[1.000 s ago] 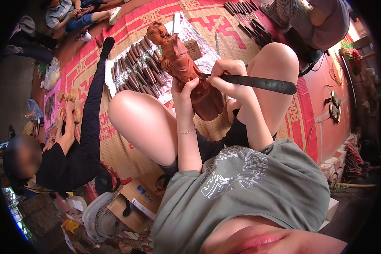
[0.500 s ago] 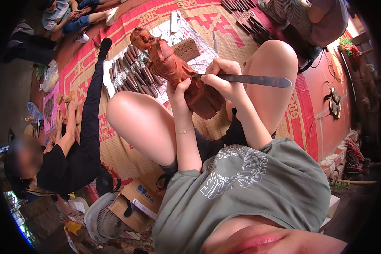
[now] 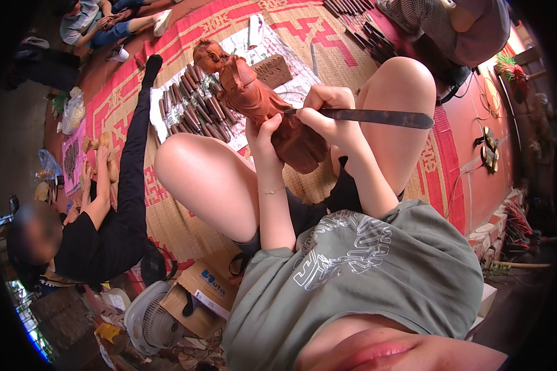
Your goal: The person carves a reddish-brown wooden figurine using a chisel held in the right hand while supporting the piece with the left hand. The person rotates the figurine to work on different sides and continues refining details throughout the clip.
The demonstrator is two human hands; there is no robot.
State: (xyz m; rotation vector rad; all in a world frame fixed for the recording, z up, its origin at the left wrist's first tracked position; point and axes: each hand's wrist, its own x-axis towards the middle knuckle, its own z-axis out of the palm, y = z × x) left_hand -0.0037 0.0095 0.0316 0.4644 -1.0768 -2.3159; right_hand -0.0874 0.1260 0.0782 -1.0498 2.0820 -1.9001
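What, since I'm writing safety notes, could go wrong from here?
The dark tool in the right hand could slip toward the left hand, whose thumb is close to its working end.
The reddish carved figure, held tilted, might shift.
The tool's free end might bump the bare right leg.

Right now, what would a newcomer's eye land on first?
Probably the reddish-brown statue, tilted in the left grip at upper centre. Next, the long dark tool in the right grip, stretching rightward. Beyond the left knee, brown-handled tools crowd a white sheet.
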